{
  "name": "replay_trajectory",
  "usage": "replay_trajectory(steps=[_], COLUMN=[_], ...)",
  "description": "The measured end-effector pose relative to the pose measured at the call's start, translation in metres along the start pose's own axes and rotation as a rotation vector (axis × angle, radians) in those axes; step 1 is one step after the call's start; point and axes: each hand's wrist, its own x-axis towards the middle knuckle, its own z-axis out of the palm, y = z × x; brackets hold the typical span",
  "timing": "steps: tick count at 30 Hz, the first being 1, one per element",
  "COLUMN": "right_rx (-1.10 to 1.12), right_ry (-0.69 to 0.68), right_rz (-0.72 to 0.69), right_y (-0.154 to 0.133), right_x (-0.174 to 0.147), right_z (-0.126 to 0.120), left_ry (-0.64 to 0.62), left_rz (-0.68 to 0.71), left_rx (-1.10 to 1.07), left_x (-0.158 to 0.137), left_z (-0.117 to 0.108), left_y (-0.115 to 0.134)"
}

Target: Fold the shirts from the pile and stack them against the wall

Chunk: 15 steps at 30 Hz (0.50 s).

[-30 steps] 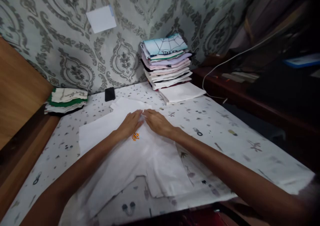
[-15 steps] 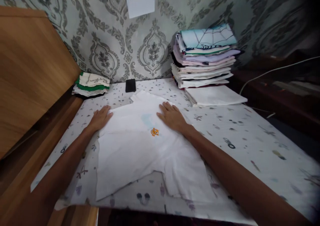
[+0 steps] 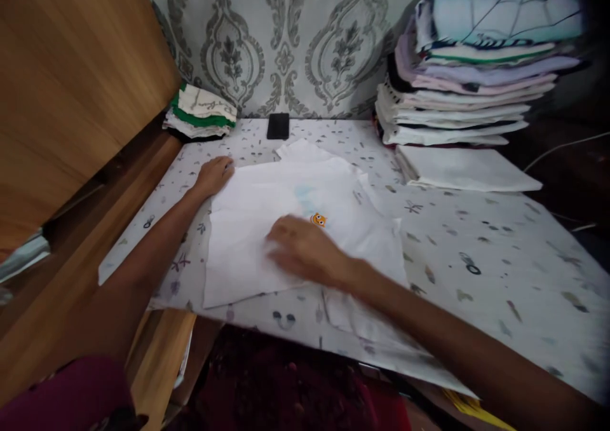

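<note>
A white T-shirt (image 3: 257,196) with a small orange fish-like print and a pale blue patch lies spread on the patterned sheet. At its far left edge rests my left hand (image 3: 215,174), low on the cloth, with its fingers stretched toward the shirt. My right hand (image 3: 305,246) is over the middle of the shirt, just below the orange print. Motion smears its fingers, so whether they hold any cloth is unclear. One sleeve lies near the front edge, partly hidden behind my right forearm.
A tall pile of folded clothes (image 3: 467,94) stands at the back right, with a folded white garment (image 3: 462,167) in front. At the back left is a smaller folded pile (image 3: 203,113). A black phone-like object (image 3: 278,126) lies near the wall. Wooden furniture (image 3: 81,68) borders the left.
My right hand has moved from the shirt's upper right down and left over its middle. My left hand stays by the left edge. The camera view has tilted down and come closer.
</note>
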Motion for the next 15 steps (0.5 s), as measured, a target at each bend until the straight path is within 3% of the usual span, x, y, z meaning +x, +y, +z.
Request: replay_trajectory(steps=[2,5,10,15], right_rx=[-0.002,-0.040,0.066,0.579], right_ry=[-0.101,-0.134,-0.102,0.004], right_rz=[-0.163,-0.219,-0.182,0.027], right_y=[-0.050,-0.091,-0.091,-0.083], right_x=[0.011,0.021,0.023,0.020], right_z=[0.011,0.027,0.033,0.026], left_ry=[0.012,0.032,-0.025,-0.059], left_rz=[-0.013,-0.055,-0.114,-0.090], left_rx=[0.024,0.082,0.102,0.186], left_x=[-0.002,-0.006,-0.005,0.005], left_z=[-0.002,-0.007,-0.014,-0.020], left_y=[0.005,0.015,0.021,0.020])
